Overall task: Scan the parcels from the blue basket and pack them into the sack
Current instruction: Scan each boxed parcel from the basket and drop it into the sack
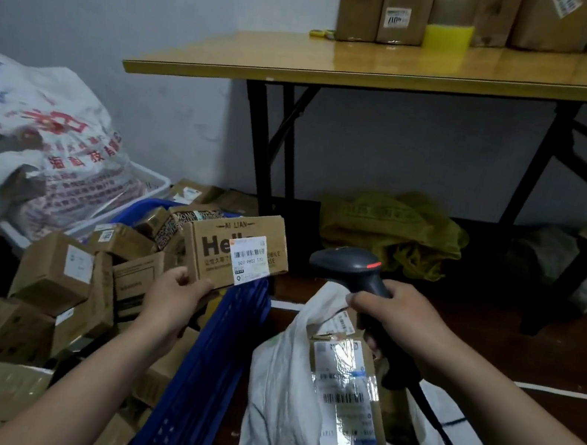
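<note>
My left hand [174,297] grips a brown cardboard parcel [213,243] printed "Hello", its white barcode label facing me, above the blue basket [219,346]. The basket is piled with several brown cardboard parcels [56,270]. My right hand [398,319] holds a dark handheld scanner [351,266] by its handle, red light lit, its head pointing left toward the held parcel. Below the scanner lies the white sack [292,398], open, with a taped, labelled parcel [347,396] inside.
A yellow folding table [389,70] on black legs stands behind, with cardboard boxes along the wall. A full printed white sack [35,145] sits at the left in a pale crate. A crumpled yellow-green sack [393,228] lies under the table. The scanner's cable trails over the white sack.
</note>
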